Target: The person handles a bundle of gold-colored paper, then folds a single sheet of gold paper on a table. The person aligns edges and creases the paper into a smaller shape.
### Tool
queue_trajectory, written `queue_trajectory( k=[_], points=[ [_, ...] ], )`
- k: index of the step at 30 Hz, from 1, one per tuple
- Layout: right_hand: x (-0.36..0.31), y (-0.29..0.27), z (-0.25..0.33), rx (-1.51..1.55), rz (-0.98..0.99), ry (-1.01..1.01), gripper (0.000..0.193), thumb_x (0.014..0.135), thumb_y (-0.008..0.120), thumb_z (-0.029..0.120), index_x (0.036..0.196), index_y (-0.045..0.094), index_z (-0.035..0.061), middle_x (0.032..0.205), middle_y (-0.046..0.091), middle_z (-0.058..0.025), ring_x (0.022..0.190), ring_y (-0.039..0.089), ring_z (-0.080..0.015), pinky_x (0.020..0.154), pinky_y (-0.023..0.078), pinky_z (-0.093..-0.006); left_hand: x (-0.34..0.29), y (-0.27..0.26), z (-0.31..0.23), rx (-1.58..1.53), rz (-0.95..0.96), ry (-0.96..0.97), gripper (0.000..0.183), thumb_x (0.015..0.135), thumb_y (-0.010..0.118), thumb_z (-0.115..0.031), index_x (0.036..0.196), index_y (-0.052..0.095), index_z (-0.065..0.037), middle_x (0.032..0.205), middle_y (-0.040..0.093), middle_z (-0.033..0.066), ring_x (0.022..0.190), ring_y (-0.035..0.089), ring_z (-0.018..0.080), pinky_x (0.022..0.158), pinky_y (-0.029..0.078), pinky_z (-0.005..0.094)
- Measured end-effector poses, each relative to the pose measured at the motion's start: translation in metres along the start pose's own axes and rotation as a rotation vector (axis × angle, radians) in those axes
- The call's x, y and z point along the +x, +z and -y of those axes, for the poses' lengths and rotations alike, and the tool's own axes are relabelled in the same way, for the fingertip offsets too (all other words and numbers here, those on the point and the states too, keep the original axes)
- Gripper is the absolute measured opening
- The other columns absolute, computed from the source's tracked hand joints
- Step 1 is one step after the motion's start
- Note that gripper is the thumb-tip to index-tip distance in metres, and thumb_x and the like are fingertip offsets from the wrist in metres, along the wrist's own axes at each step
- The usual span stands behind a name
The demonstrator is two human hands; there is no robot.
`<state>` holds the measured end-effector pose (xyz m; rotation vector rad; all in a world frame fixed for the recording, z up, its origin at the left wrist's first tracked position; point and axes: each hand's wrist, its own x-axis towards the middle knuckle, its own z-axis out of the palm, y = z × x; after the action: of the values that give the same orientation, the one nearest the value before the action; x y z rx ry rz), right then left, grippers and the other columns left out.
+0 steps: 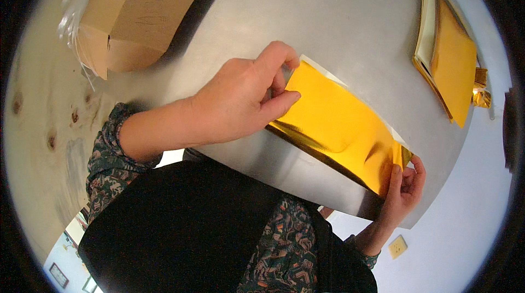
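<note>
A shiny gold foil sheet [339,115] stretches at a slant between my two hands over the grey metal tabletop [273,14]. Pale paper edging [322,70] shows along its far side. My left hand [246,93] pinches the sheet's left end between thumb and fingers. At the opposite end my right hand [406,189] grips the corner, thumb on the near face and fingers curled behind. Creases run through the foil close to the right hand, and its near edge looks dark.
A stack of gold sheets with pale paper [451,57] lies at the table's right edge, beside a small gold bundle [481,96]. An opened cardboard box [142,16] with clear plastic strips [76,14] stands at the far left. A wall socket [398,246] is at lower right.
</note>
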<state>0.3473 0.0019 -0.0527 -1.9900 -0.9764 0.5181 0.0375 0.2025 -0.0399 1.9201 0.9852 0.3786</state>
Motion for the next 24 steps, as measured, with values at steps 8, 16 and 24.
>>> queue_trajectory(
  k=[8,16,24],
  points=[
    [0.017,-0.005,0.018,-0.084,0.152,0.102,0.056,0.090,0.075,-0.002,0.143,0.061,0.0091,0.084,0.054,0.0045,0.069,0.051,-0.0026,0.063,0.042,-0.0172,0.013,-0.011,-0.013,0.472,0.005,0.092,0.055,0.087,0.078,-0.022,0.133,0.055,-0.002,0.117,0.060,0.0169,0.095,0.069,0.0333,0.081,0.059,0.0423],
    [0.029,-0.014,0.026,-0.397,0.222,-0.204,0.045,0.083,0.082,0.010,0.126,0.068,0.0112,0.102,0.057,-0.0034,0.078,0.055,-0.0128,0.069,0.049,-0.0266,0.035,-0.019,-0.009,0.571,0.025,0.375,0.051,0.083,0.080,-0.018,0.127,0.058,-0.005,0.118,0.058,0.0156,0.093,0.066,0.0317,0.084,0.056,0.0394],
    [0.044,-0.022,0.023,-0.403,0.298,-0.300,0.036,0.081,0.083,0.011,0.113,0.066,0.0082,0.107,0.061,-0.0058,0.076,0.057,-0.0151,0.069,0.051,-0.0290,0.056,-0.023,-0.022,0.471,0.347,0.096,0.028,0.086,0.075,-0.017,0.106,0.063,-0.002,0.094,0.065,0.0144,0.089,0.064,0.0284,0.080,0.054,0.0386]
  ],
)
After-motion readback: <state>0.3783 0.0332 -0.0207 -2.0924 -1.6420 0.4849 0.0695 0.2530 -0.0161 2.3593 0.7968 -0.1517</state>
